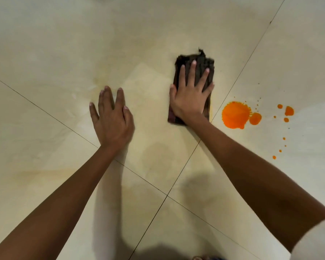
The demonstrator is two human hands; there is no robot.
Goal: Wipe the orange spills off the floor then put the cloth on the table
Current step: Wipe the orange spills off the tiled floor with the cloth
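Gleaming cream floor tiles (45, 53), orange spills (235, 115)

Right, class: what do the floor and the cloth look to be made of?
Floor: glossy cream tile, probably ceramic or polished stone; thin dark joints cross it and light reflects softly.
Cloth: dark brown woven fabric, matte, with a frayed corner, folded flat under the right hand.
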